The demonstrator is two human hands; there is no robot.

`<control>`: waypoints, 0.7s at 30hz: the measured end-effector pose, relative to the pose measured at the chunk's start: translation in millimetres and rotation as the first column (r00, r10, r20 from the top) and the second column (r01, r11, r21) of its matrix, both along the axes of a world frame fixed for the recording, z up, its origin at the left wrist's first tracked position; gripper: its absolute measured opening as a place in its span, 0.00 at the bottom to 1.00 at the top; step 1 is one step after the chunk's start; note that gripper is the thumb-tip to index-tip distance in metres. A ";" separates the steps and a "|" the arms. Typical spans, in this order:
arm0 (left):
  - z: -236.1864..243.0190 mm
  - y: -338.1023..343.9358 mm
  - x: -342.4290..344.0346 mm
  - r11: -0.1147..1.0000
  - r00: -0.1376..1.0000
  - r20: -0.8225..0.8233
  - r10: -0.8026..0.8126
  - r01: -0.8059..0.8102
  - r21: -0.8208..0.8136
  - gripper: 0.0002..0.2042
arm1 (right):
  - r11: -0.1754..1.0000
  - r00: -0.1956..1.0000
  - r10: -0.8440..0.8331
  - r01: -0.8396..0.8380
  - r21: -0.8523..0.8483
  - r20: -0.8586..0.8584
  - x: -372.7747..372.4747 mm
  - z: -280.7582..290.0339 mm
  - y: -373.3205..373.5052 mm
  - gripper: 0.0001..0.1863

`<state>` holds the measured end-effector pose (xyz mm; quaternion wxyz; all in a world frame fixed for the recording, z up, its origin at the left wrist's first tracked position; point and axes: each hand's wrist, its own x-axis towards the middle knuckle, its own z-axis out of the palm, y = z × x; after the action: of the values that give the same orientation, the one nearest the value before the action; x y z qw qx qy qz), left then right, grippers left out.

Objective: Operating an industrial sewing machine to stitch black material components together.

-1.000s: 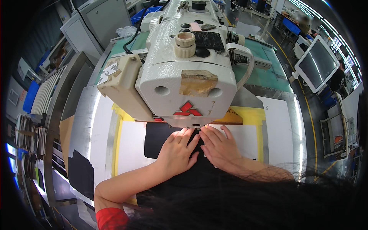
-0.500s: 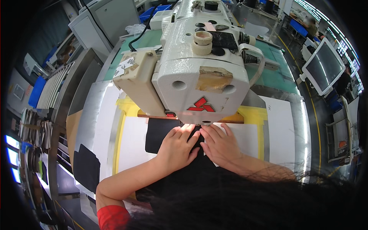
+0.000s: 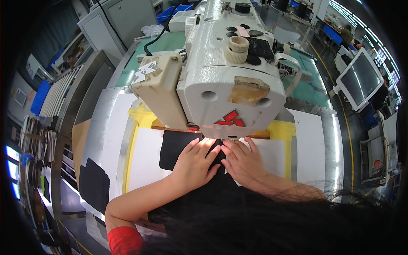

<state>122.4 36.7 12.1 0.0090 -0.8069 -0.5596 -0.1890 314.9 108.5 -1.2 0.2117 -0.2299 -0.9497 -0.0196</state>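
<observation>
My left hand [image 3: 194,163] lies with its fingers stretched forward on a dark fabric piece [image 3: 174,151], fingertips under the head of a white industrial sewing machine [image 3: 204,80]. Beside it my right hand [image 3: 243,165] rests flat, fingers extended, at the inner edge of a white sheet [image 3: 272,157] and the dark material. Both sets of fingertips come close together just below the needle area, which is mostly hidden by the machine head. Yellow tape [image 3: 288,157] borders the white work surface, and a wooden strip [image 3: 163,127] runs behind the fabric.
A stack of dark cut pieces [image 3: 93,182] lies at the left on the metal table [image 3: 106,106]. A screen on an arm [image 3: 359,78] stands at the right. Paper piles [image 3: 36,136] and a blue bin [image 3: 172,12] are farther off. Another person [image 3: 344,36] is in the background.
The machine appears farther right and higher in the picture than one second ago, as the view has shifted. My hands stay almost in place on the fabric, fingers still extended.
</observation>
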 end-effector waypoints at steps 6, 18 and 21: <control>6.4 -5.2 -19.8 0.999 0.999 0.032 -0.038 0.039 -0.030 0.19 | 0.957 0.976 0.213 -0.199 -0.213 0.042 3.0 23.1 -17.0 0.24; 13.9 -19.3 -86.5 0.995 0.995 0.028 -0.097 0.098 -0.004 0.15 | 0.967 0.908 0.064 -0.159 0.200 0.414 -44.2 27.4 -50.9 0.21; 14.9 -24.0 -106.8 0.992 0.992 0.035 -0.125 0.126 -0.031 0.15 | 0.989 0.903 0.029 -0.089 0.120 0.430 -51.4 33.1 -52.9 0.22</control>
<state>15.6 12.7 27.1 -0.0256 -0.8374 -0.5109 -0.1929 263.5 55.6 31.9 0.0146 -0.1762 -0.9759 -0.1280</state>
